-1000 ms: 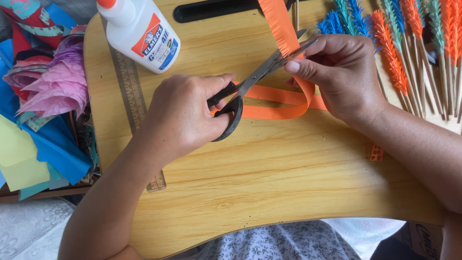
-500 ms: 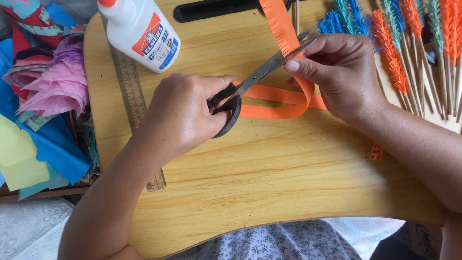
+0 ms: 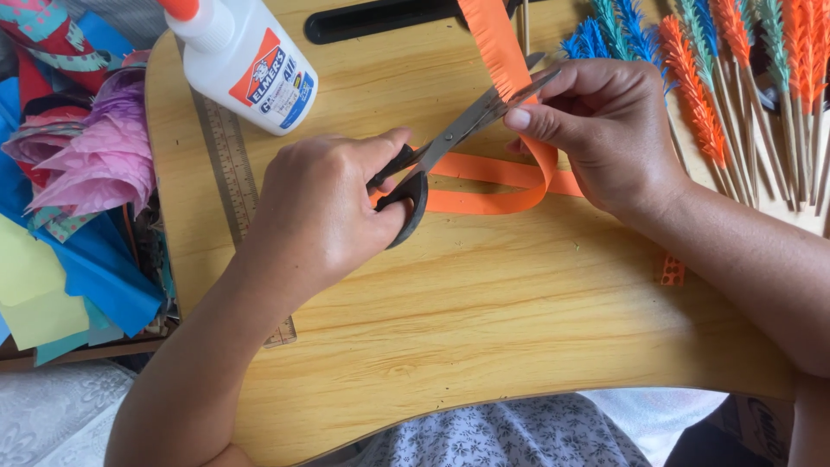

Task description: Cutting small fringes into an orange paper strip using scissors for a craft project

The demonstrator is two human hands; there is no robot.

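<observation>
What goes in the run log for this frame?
left hand: scissors | right hand: orange strip | blades: at strip's fringed edge | nearby: glue bottle, ruler

My left hand (image 3: 324, 212) sits near the middle, back turned up, knuckles bent, the thumb and fingers curled tight into a closed grip. Its forearm runs down and to the left, toward the near edge, bare to the elbow. My right hand (image 3: 605, 130) lies farther off and to the right, palm half turned inward, the thumb and forefinger pinched together at their tips, the other fingers folded loosely beneath. Its wrist bends a little, and the forearm slants off to the near right corner. The two hands are near each other, not touching.
</observation>
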